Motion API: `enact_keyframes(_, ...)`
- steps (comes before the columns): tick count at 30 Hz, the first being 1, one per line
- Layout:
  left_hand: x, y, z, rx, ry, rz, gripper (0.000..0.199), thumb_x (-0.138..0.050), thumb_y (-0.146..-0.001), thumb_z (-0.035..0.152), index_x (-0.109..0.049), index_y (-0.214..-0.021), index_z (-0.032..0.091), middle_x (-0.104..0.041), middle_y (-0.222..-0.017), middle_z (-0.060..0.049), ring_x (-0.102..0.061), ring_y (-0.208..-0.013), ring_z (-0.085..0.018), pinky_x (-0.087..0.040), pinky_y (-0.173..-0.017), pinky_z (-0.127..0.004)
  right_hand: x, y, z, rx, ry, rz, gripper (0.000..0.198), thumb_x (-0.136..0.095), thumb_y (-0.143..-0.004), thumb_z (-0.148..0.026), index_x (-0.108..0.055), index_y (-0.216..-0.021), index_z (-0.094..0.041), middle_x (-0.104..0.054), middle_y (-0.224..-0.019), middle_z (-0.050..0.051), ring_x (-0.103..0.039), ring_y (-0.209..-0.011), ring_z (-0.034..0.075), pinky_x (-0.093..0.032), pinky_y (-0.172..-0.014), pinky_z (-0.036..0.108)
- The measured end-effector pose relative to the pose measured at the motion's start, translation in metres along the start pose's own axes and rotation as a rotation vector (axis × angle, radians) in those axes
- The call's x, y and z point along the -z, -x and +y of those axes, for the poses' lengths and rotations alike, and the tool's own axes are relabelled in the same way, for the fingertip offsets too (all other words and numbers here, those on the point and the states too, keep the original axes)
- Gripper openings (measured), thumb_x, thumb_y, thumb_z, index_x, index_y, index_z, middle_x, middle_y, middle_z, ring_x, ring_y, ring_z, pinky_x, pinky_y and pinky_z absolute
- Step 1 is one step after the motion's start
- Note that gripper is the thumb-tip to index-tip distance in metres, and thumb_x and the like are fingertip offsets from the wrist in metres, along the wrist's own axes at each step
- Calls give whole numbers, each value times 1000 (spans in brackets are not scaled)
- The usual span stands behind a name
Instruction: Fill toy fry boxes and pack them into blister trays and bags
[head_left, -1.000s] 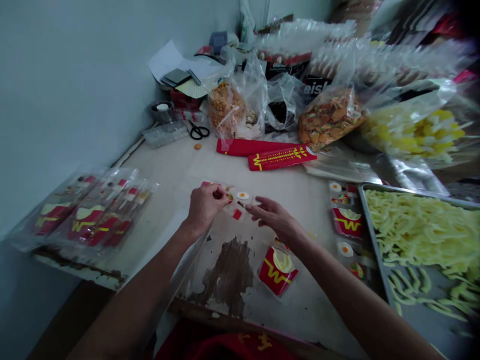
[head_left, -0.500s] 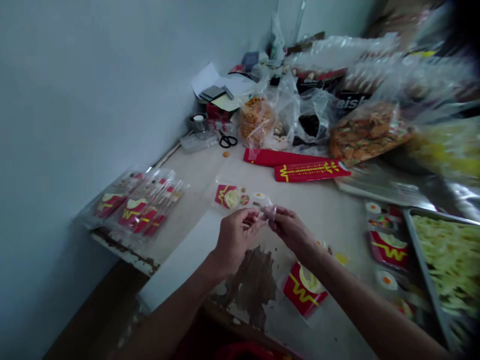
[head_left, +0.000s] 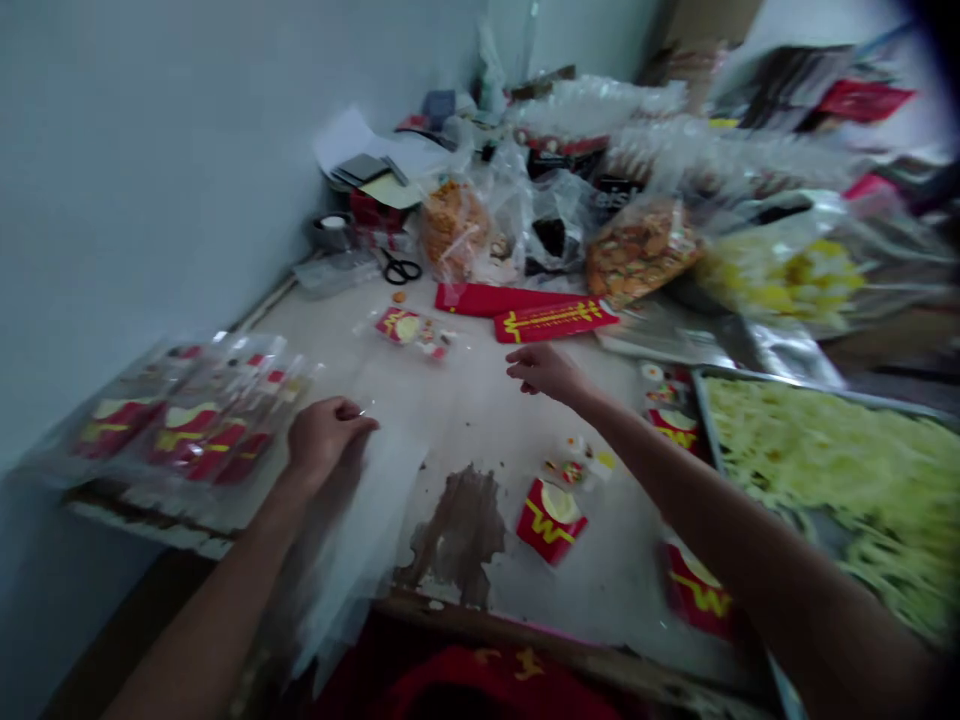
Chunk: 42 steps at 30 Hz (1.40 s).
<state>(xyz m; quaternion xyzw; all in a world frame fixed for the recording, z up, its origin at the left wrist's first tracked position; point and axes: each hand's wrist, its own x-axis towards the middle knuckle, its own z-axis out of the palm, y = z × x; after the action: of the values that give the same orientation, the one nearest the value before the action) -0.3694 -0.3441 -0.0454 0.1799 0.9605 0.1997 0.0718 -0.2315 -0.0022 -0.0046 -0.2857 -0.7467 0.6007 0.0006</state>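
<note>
My left hand (head_left: 330, 435) is at the left front of the table, thumb and fingers pinched on the edge of a clear plastic bag (head_left: 375, 500) that hangs over the table edge. My right hand (head_left: 549, 372) hovers over the middle of the table, index finger stretched out, nothing visible in it. Beyond and between the hands lies a small clear packet (head_left: 412, 333) with a red and yellow printed carton and small pieces. A red carton-shaped piece with a yellow zigzag (head_left: 551, 522) lies below my right forearm, small toppings (head_left: 574, 470) just above it.
Several filled clear packets (head_left: 187, 430) overlap at the left table corner. A metal tray of pale yellow curled pieces (head_left: 817, 440) stands at the right. Red printed cards (head_left: 555, 318), scissors (head_left: 401, 268) and bags of small orange pieces (head_left: 454, 230) lie toward the back.
My hands have parted: the left went left to the clear plastic bag, the right let go of the small packet. That packet now lies farther back. The view has turned right.
</note>
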Motion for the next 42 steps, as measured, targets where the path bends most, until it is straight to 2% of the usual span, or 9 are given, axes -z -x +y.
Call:
enact_keyframes(4, -4, 5, -7, -118, 60, 133, 27, -72, -78, 49, -74, -85, 22, -72, -85, 1, -63, -83, -20, -40, -71, -30, 49, 107, 23, 355, 624, -378, 79, -86, -65, -23, -60, -138, -33, -65, -133, 3, -61, -118, 24, -48, -99, 37)
enact_keyframes(7, 2, 2, -2, -24, 127, 51, 34, -75, -71, 52, -73, -83, 21, -70, -76, 1, -62, -75, -19, -39, -66, -28, 43, 157, 46, 521, 952, -471, 119, -88, -52, -10, -34, -156, -35, -35, -162, 6, -28, -149, 31, -22, -120, 52)
enact_keyframes(9, 11, -1, 3, 36, 196, -63, 37, -77, -65, 52, -71, -80, 19, -68, -72, 1, -61, -71, -19, -39, -64, -28, 30, 165, 60, 615, 1071, -462, 123, -84, -51, -4, -29, -158, -32, -32, -163, 9, -21, -151, 32, -11, -122, 56)
enact_keyframes(14, 38, -7, 6, 89, 435, -507, 47, -83, -49, 41, -72, -88, 17, -71, -81, -2, -62, -78, -19, -43, -70, -26, 11, 132, 62, 698, 1121, -533, 109, -91, -48, -23, -48, -148, -22, -60, -126, 10, -52, -118, 32, -23, -117, 54)
enact_keyframes(17, 50, -6, 5, 88, 416, -731, 46, -84, -49, 40, -75, -89, 18, -71, -79, -1, -59, -72, -17, -40, -66, -24, 12, 110, 54, 670, 1087, -478, 110, -90, -49, -33, -46, -149, -20, -59, -120, 10, -53, -108, 30, -36, -105, 48)
enact_keyframes(22, 53, 0, 10, 119, 421, -913, 39, -77, -64, 53, -78, -82, 18, -60, -62, -2, -43, -54, -13, -27, -51, -25, 7, 84, 46, 688, 1027, -402, 107, -85, -56, -36, -40, -153, -21, -59, -121, 11, -52, -109, 32, -37, -101, 47)
enact_keyframes(32, 8, 23, 54, 151, 815, -608, 29, -87, -59, 35, -66, -65, 17, -65, -68, 0, -55, -68, -13, -42, -68, -26, 20, 57, 10, 613, 1027, -274, 108, -85, -58, -43, -37, -154, -25, -57, -128, 13, -51, -116, 36, -36, -102, 50)
enact_keyframes(38, -1, 19, 68, 183, 786, -752, 37, -78, -73, 49, -78, -91, 17, -72, -81, -4, -58, -70, -14, -42, -67, -26, 48, 57, 10, 665, 1070, -147, 103, -82, -64, -44, -36, -153, -23, -57, -128, 14, -53, -116, 34, -40, -97, 47)
enact_keyframes(42, -3, 19, 77, 139, 749, -699, 33, -82, -68, 47, -78, -80, 16, -69, -71, -3, -58, -68, -14, -42, -65, -26, 55, 57, 0, 721, 1077, -152, 102, -80, -66, -45, -33, -155, -23, -58, -127, 13, -56, -111, 33, -44, -92, 46)
